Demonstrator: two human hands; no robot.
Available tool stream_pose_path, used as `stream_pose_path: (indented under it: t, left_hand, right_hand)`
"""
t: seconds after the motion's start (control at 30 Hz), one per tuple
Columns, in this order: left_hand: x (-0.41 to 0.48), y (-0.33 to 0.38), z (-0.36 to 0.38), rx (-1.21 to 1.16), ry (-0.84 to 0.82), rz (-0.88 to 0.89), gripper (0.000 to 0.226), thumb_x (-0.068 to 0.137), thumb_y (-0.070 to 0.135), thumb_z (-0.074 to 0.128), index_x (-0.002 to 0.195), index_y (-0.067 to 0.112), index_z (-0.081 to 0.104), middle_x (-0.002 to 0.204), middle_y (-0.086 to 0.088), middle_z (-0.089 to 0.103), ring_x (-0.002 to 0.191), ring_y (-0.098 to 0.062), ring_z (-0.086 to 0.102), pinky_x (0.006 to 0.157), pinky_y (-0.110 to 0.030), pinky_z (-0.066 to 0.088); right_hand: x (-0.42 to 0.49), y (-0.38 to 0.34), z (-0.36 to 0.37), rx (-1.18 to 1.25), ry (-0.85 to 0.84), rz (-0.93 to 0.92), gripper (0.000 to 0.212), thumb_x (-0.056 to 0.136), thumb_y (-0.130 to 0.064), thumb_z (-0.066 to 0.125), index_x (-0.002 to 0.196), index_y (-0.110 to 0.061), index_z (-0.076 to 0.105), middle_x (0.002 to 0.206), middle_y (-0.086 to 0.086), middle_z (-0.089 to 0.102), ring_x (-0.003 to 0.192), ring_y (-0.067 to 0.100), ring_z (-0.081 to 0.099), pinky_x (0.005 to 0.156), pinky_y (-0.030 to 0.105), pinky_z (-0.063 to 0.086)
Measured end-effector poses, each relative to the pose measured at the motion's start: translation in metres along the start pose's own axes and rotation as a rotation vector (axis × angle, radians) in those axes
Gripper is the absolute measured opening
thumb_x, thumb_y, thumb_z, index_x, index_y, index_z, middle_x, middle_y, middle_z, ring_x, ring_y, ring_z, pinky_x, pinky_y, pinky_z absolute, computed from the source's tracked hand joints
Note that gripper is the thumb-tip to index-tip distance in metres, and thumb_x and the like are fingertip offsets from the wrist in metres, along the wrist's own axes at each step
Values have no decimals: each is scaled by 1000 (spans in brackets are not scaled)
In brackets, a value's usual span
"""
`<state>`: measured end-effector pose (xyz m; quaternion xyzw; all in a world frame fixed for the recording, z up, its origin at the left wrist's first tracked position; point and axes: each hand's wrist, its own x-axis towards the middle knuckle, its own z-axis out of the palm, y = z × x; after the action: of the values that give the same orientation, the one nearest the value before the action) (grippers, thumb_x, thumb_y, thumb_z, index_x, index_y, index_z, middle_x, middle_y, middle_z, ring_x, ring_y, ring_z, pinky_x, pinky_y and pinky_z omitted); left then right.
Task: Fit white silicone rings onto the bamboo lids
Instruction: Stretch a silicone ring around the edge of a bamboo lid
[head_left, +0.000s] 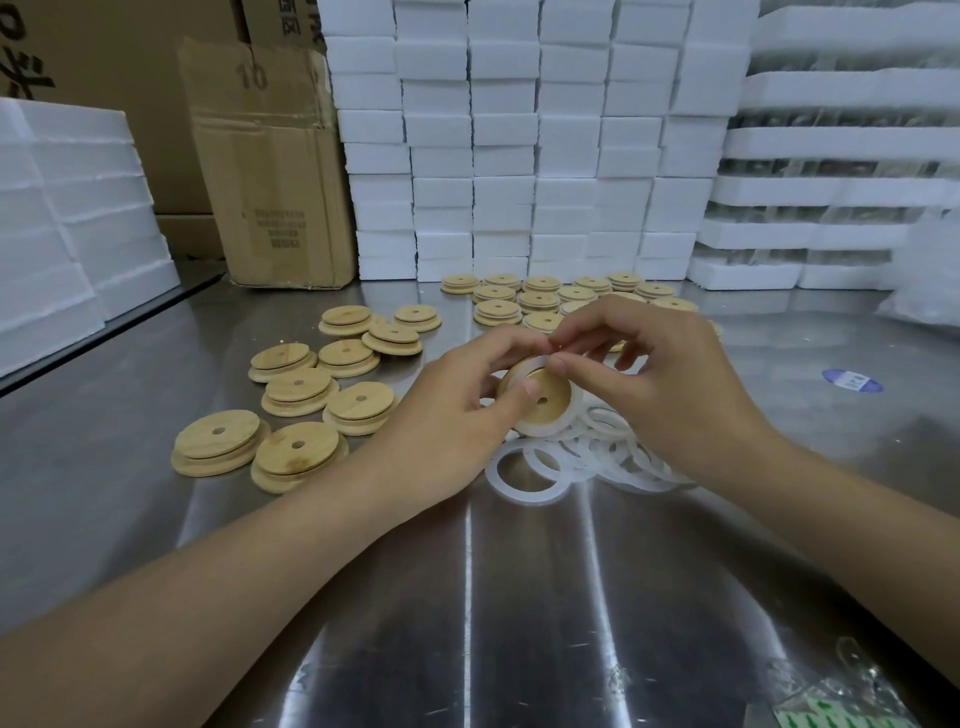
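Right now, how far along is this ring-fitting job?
Done: unclear; the far lids are too small to judge. In hand: left hand and right hand work one ring onto a lid. Still to do: bare lids beside them and a pile of rings.

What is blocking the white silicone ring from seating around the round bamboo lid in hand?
Nothing visible. The white silicone ring already wraps the round bamboo lid; left hand and right hand hold both, fingers hiding the top edge.
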<state>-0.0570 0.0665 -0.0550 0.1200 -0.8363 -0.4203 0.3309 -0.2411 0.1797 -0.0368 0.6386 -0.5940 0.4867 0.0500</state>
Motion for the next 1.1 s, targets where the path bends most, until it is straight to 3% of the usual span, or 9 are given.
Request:
stream_pose_path:
  t: [0.17, 0.37, 0.57, 0.7, 0.83, 0.97, 1.1]
  left_hand:
    - [1, -2, -2, -12, 23, -8, 27, 111, 12, 55, 130, 27, 67, 129, 14, 72, 119, -17, 71, 103, -54, 57]
    - [2, -3, -3, -58, 10, -12, 25, 112, 10, 53, 127, 23, 67, 126, 17, 73, 111, -17, 73, 96, -36, 59]
    - [4, 0, -5, -141, 31, -114, 29, 111, 5, 51, 124, 27, 67, 122, 7, 78, 107, -37, 72, 95, -62, 59]
    - [4, 0, -4, -132, 28, -112, 29, 111, 5, 53, 128, 24, 67, 125, 8, 77, 102, -25, 77, 93, -55, 62]
    - [4, -1, -5, -93, 45, -116, 30, 109, 7, 58, 130, 26, 68, 128, 8, 76, 99, -21, 79, 92, -55, 63]
    - [8, 0, -11, -38, 42, -144, 34, 107, 10, 63, 137, 25, 68, 133, 1, 74, 100, -16, 80, 96, -49, 63]
    - [8, 1, -12, -23, 42, -152, 35, 105, 11, 67, 137, 24, 70, 129, 6, 76, 97, -13, 80, 94, -44, 65]
  right_hand:
    - [0, 5, -3, -10, -4, 27, 12, 89, -26, 84, 97, -30, 77, 89, -20, 76, 92, 8, 72, 73, 24, 49]
    - [2, 10, -5, -15, -23, 60, 10, 87, -28, 86, 94, -30, 79, 87, -17, 77, 90, 7, 72, 70, 16, 48]
    - [5, 16, -11, 51, -107, 104, 11, 84, -24, 88, 90, -29, 79, 84, -14, 77, 82, 5, 71, 67, 11, 46]
    - [6, 18, -13, 111, -139, 156, 11, 83, -25, 89, 89, -26, 80, 83, -8, 78, 79, 4, 72, 64, 15, 48]
    - [4, 17, -11, 142, -187, 192, 19, 80, -16, 91, 94, -21, 79, 83, -6, 79, 74, 1, 72, 66, 8, 47]
    - [5, 17, -13, 152, -227, 269, 25, 80, -20, 91, 99, -26, 76, 81, -4, 80, 73, 2, 70, 66, 11, 48]
    - [4, 11, -15, 100, -281, 290, 27, 81, -22, 90, 101, -31, 74, 82, -5, 81, 68, -2, 67, 62, 13, 49]
